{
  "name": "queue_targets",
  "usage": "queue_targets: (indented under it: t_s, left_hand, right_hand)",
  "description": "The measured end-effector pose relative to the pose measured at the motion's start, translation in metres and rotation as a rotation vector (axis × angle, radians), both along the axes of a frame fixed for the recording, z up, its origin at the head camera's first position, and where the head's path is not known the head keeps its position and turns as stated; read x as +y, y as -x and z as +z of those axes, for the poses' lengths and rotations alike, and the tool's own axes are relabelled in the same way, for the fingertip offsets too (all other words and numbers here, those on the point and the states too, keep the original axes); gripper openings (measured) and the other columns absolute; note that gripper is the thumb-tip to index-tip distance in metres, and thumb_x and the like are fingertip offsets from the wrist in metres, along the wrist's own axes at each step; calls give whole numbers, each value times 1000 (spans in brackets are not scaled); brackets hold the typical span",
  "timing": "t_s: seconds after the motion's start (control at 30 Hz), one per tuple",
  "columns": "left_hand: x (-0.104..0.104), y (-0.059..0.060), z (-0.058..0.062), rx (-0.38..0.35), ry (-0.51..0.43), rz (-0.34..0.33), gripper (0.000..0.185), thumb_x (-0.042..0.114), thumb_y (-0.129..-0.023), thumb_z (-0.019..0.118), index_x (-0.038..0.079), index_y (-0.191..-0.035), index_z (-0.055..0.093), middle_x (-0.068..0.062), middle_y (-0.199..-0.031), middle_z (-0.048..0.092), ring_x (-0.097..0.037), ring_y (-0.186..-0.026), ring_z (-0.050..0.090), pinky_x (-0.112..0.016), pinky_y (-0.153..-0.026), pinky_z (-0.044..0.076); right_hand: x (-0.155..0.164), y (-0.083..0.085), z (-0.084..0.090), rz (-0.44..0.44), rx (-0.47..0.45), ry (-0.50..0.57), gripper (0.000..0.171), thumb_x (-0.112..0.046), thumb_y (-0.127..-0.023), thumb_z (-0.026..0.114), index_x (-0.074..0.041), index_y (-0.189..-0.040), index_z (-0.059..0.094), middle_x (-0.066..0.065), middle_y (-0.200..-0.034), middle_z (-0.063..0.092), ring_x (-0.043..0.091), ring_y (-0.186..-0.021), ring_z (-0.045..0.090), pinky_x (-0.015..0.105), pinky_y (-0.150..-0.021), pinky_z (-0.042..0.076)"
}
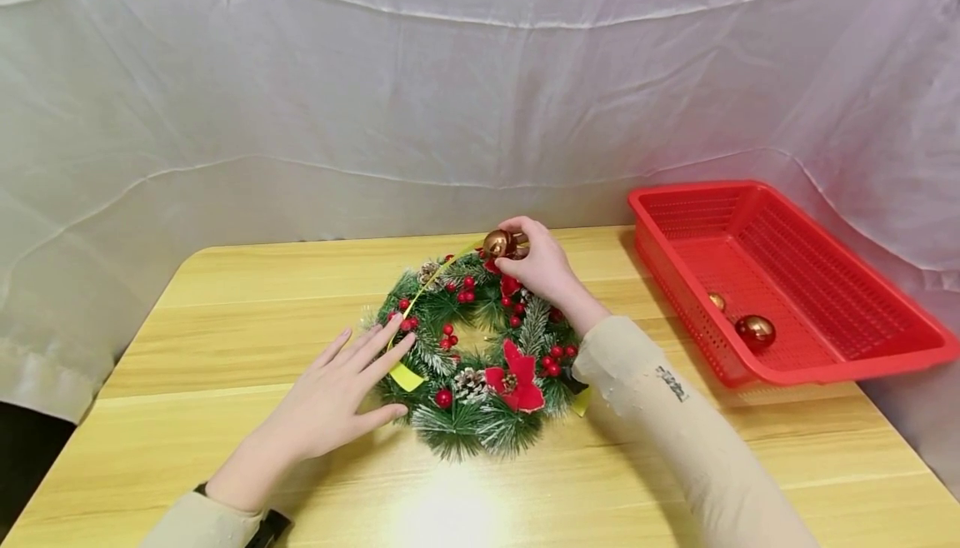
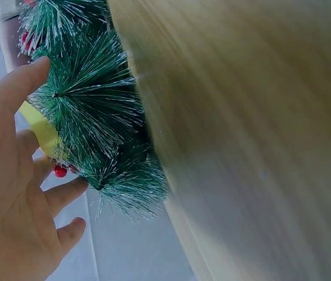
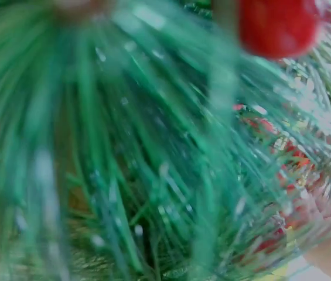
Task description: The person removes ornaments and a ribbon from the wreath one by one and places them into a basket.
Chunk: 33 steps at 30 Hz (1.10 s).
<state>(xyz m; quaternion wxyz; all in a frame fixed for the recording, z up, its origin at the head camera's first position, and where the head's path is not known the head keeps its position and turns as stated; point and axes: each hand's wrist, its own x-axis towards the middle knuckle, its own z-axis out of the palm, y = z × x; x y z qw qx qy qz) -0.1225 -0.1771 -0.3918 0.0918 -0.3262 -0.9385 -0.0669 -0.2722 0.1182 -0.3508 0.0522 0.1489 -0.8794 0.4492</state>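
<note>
A green pine wreath (image 1: 480, 356) with red berries, pine cones, a red poinsettia and a yellow ribbon lies flat on the wooden table (image 1: 225, 315). My right hand (image 1: 536, 265) pinches a copper-gold bauble (image 1: 497, 243) at the wreath's far rim. My left hand (image 1: 341, 386) lies with straight fingers on the wreath's near-left edge, fingertips on the ribbon. In the left wrist view the left hand (image 2: 13, 181) sits beside frosted green needles (image 2: 95, 111). The right wrist view holds only blurred wreath needles (image 3: 130, 164) and red berries (image 3: 276, 23).
A red plastic basket (image 1: 825, 365) stands at the table's right side with two more copper-gold baubles (image 1: 754, 330) inside. A white cloth backdrop (image 1: 375, 98) hangs behind the table. Both arms wear beige sleeves.
</note>
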Motion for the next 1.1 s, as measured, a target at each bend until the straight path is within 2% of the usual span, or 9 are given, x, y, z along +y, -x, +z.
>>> queue_targets:
  t_s: [0.2, 0.77, 0.9, 1.1]
  left_hand:
    - [0, 0, 0, -3, 0, -2, 82, 64, -91, 45, 20, -154, 18, -3, -160, 10, -32, -141, 23, -48, -116, 6]
    - [0, 3, 0, 8, -8, -6, 82, 64, -90, 47, 21, -154, 18, -3, -160, 10, -31, -141, 24, -49, -116, 8]
    - [0, 4, 0, 8, -8, -6, 82, 64, -90, 46, 21, -154, 19, -2, -160, 10, -31, -141, 24, -49, -116, 8]
    - [0, 5, -1, 3, -2, -3, 82, 65, -90, 46, 22, -154, 18, -2, -160, 10, -30, -141, 23, -47, -117, 5]
  right_hand:
    - [4, -1, 5, 15, 20, 68, 47, -4, -80, 74, -6, -123, 56, 10, -120, 54, 24, -107, 54, 32, -91, 50]
    - [18, -12, 24, 53, 55, 198, 48, -6, -81, 75, -4, -125, 55, 11, -119, 57, 27, -108, 54, 39, -93, 48]
    - [22, -20, 34, 60, 60, 206, 49, -4, -81, 74, -1, -126, 54, 16, -120, 56, 30, -108, 53, 41, -94, 47]
    - [26, -43, 57, 78, 68, 216, 48, 3, -82, 71, 8, -125, 51, 24, -121, 54, 38, -108, 52, 50, -95, 45]
